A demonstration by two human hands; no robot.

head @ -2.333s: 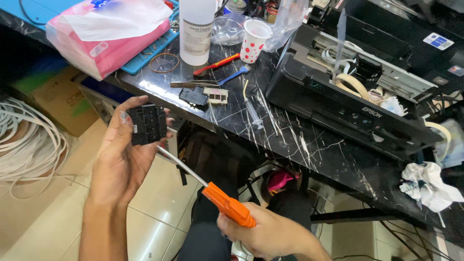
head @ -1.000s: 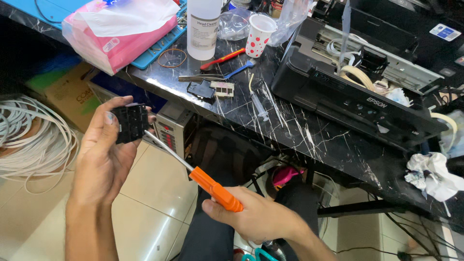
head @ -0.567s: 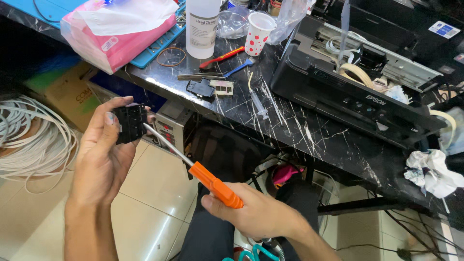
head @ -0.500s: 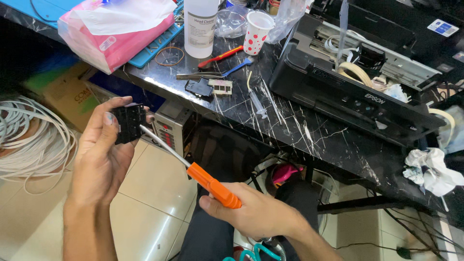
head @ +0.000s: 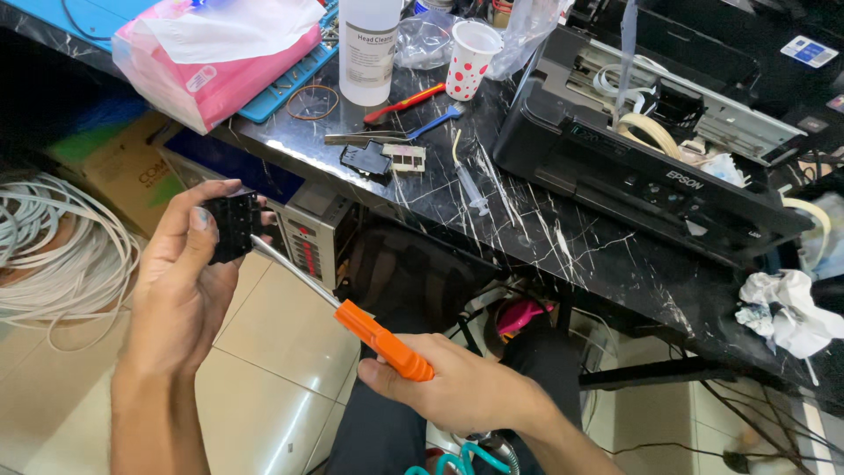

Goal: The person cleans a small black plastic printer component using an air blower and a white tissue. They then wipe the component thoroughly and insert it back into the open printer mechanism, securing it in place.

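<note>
Black marbled surface (head: 527,220) carrying opened printer (head: 651,167) | left hand (head: 180,281) grips small black part (head: 230,227) below surface edge | right hand (head: 462,391) grips orange-handled screwdriver (head: 352,321), tip touching part

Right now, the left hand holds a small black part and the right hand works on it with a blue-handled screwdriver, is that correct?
Nearly. The head view shows the left hand holding the small black part and the right hand putting the screwdriver tip to it, but the handle is orange, not blue.
</note>
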